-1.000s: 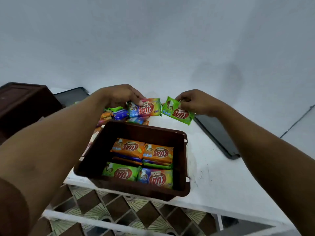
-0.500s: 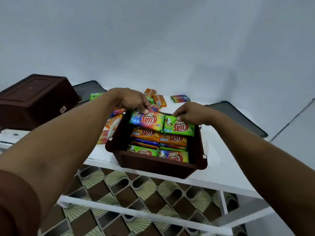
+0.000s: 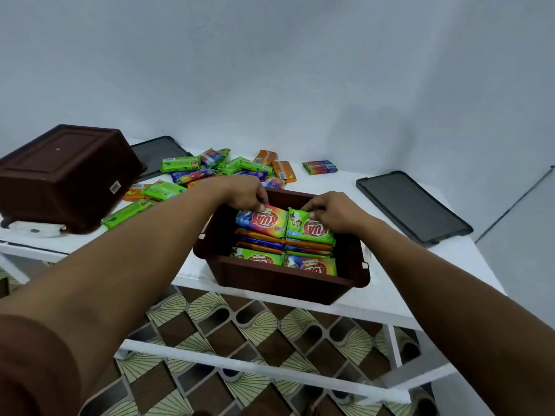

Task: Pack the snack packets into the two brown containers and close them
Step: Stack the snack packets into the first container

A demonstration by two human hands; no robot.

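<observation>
Pinching far edges: rainbow packet [image 3: 262, 223] in left hand [image 3: 240, 196], green packet [image 3: 310, 231] in right hand [image 3: 333, 210], held flat to top rows inside brown box [image 3: 279, 283].

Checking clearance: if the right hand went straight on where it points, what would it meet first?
The right hand, pinching a green snack packet, would probably meet the far wall of the open brown plastic container first, beside the left hand pinching a multicoloured snack packet; depth is unclear.

Left hand [image 3: 244, 196] pinching rainbow packet [image 3: 260, 222], right hand [image 3: 334, 210] green packet [image 3: 310, 229], brown container [image 3: 279, 282]
</observation>
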